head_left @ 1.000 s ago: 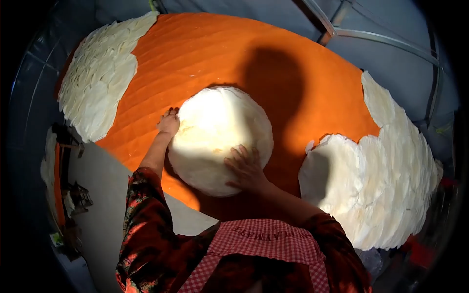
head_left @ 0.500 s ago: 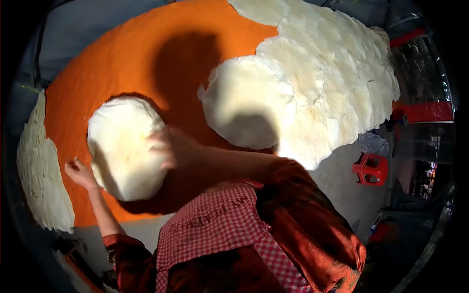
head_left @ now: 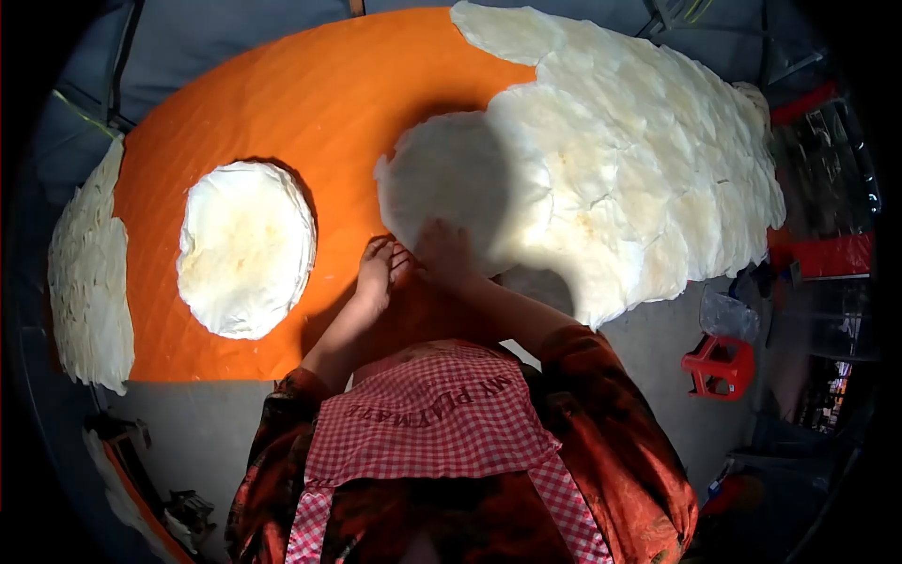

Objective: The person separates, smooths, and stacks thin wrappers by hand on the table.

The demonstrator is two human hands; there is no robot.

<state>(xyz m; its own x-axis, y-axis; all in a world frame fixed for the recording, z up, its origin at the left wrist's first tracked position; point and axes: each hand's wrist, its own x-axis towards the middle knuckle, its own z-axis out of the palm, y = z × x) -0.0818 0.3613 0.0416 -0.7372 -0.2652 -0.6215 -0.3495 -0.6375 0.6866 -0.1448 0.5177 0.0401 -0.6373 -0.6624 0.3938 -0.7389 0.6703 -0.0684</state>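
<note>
A thin, round white sheet [head_left: 451, 169], like a flatbread or dough wrapper, lies on an orange cloth [head_left: 348, 103]. My right hand [head_left: 446, 252] rests on its lower edge with the fingers stretched out, in shadow. My left hand [head_left: 378, 271] is just left of it, over the cloth beside the sheet's lower-left edge, its fingers loosely bent and apart. To the left stands a round stack of similar white sheets [head_left: 246, 249], which neither hand touches.
Many overlapping white sheets [head_left: 639, 160] cover the cloth's right side, and more sheets [head_left: 92, 291] lie at the far left. A red plastic stool [head_left: 719, 367] stands on the grey floor to the right, near a clear plastic bag [head_left: 728, 315].
Both hands have moved right, from around the stack to the lower edge of the single round sheet. My view has shifted, and the head's shadow now covers that sheet.
</note>
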